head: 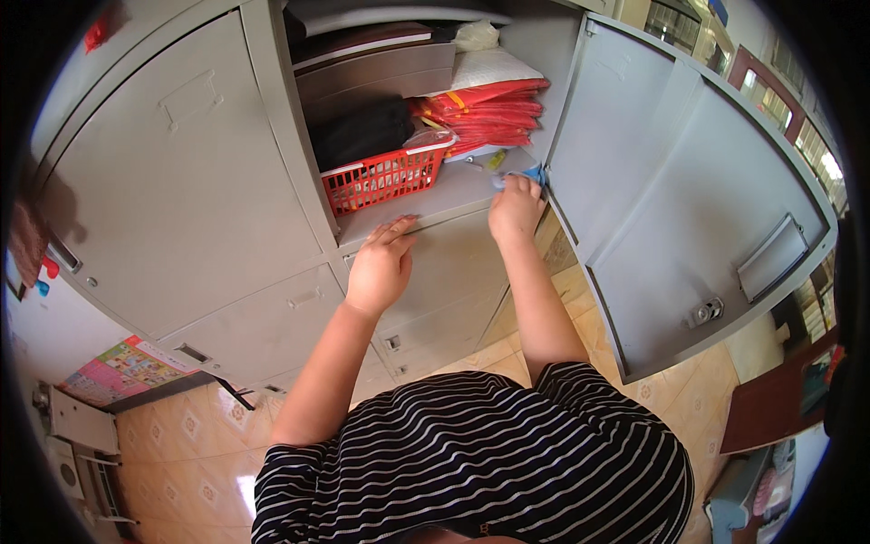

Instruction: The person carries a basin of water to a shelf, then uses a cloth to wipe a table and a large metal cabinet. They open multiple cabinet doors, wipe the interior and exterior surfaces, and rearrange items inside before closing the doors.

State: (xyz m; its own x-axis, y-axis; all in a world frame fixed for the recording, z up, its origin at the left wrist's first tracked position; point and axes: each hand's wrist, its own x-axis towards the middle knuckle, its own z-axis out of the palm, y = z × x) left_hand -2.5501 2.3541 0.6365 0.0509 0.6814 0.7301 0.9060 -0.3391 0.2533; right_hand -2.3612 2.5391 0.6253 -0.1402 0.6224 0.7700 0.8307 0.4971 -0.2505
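Observation:
My right hand is closed on a blue cloth at the right front corner of the shelf inside a grey metal locker. My left hand rests with its fingertips on the shelf's front edge, holding nothing. Just behind the left hand stands a red plastic basket with a black bundle in it. A stack of red plastic-wrapped packets lies at the back right. In front of the stack are a small yellow-green item and a small pale item.
The locker door stands wide open at the right, with a lock on it. Closed locker doors are at the left and below. A white sack and dark flat boxes fill the upper part of the compartment.

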